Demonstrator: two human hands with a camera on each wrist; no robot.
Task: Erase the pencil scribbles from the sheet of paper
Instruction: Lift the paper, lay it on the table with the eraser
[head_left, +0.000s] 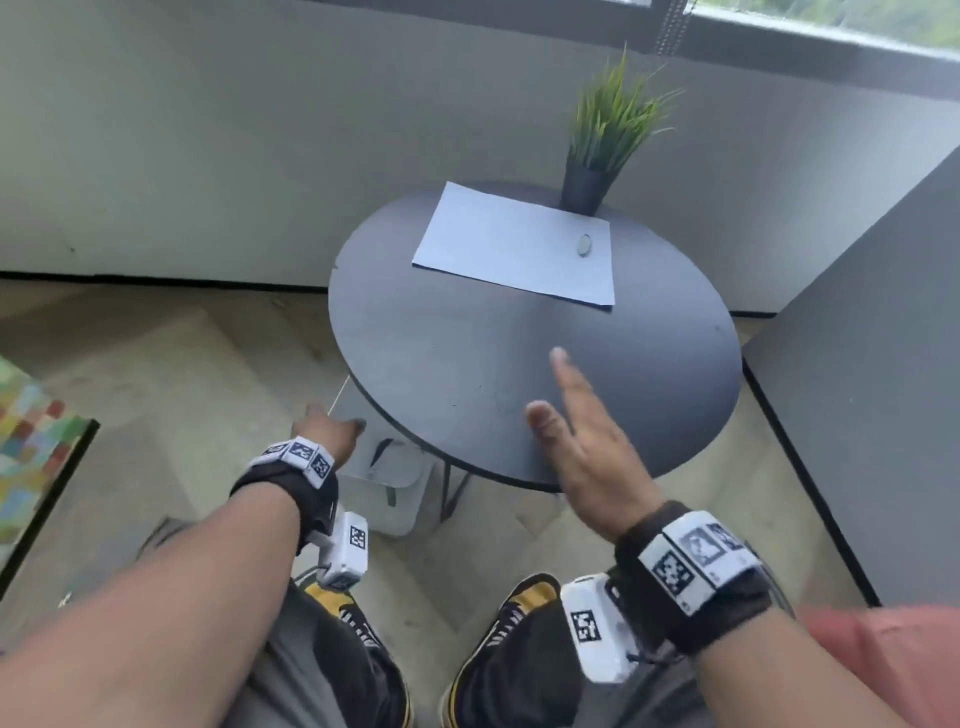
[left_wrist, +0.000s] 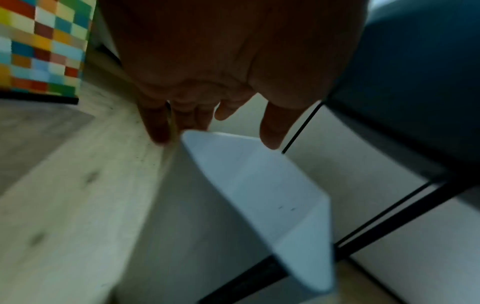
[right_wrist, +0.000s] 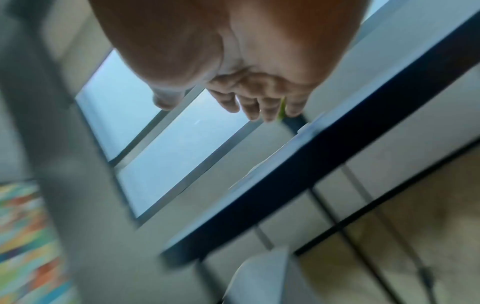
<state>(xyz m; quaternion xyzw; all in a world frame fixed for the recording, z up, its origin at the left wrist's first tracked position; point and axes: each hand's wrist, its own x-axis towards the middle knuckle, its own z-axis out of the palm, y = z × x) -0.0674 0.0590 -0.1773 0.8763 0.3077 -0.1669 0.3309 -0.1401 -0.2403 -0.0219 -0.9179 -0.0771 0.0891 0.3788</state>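
Two hands in front of me, neither holding anything. My right hand (head_left: 587, 447) is flat and spread, fingers straight, over the near edge of the round dark table (head_left: 467, 364). My left hand (head_left: 324, 428) hangs lower, off the table's left edge, fingers loosely extended above a white bin (left_wrist: 246, 185) on the floor under the table; from the left wrist view I can't say whether the fingertips touch its rim, it's too blurred.

On the far half of the table lies the sheet of paper (head_left: 509, 249), flat, its far edge just beside a dark pot with a grassy green plant (head_left: 602, 140). A small oval eraser (head_left: 585, 244) sits on the sheet near its right end. Any scribbles are too faint to make out from here.

Pale wood-look floor, grey walls, a window strip top right, a multicoloured checked panel (head_left: 31, 447) at left.
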